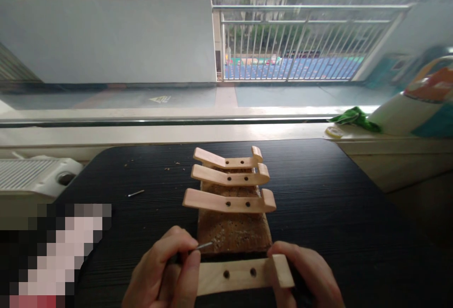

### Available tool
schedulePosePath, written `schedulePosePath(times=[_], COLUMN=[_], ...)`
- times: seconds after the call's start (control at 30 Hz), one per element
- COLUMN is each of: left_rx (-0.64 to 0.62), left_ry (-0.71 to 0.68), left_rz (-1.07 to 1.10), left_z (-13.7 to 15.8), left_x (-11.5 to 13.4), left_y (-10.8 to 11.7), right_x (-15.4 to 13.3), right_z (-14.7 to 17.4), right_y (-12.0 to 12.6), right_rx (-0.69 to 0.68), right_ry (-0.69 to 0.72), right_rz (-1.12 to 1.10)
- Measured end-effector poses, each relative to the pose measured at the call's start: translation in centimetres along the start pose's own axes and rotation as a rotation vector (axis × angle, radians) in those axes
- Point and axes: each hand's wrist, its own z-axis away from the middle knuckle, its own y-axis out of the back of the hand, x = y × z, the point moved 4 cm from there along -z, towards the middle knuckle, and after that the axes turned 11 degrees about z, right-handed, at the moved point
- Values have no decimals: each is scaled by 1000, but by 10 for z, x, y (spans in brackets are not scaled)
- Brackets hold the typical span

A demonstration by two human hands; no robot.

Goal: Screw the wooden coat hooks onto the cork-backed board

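Observation:
Between the thumb and forefinger of my left hand is pinched a thin metal pin; its exact kind is unclear. That hand also covers the left end of a pale wooden hook with two round holes. My right hand is closed around the hook's upturned right end. Just beyond lies a worn, pitted wooden block. Across it rest three similar wooden hooks: a near one, a middle one and a far one, each with two holes.
Everything lies on a black table. Another thin metal piece and small shavings are at the left. On the sill sit a green cloth, a tape roll and a white container. A radiator stands left.

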Motion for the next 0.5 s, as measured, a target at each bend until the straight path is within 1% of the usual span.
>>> schedulePosePath(times=[0.1, 0.2, 0.27, 0.4, 0.5], left_rx=[73, 99, 87, -19, -24], left_ry=[18, 38, 29, -91, -125], left_rz=[56, 71, 54, 37, 20], left_z=[-2, -4, -6, -10, -14], left_x=[1, 4, 4, 5, 4], left_y=[-2, -6, -6, -6, -6], right_x=[-2, -1, 1, 5, 8], right_z=[-1, 0, 1, 3, 2], right_y=[-1, -1, -1, 1, 2], right_rx=[12, 13, -7, -28, -50], right_ry=[2, -3, 8, 60, 60], right_rz=[-21, -49, -61, -35, -9])
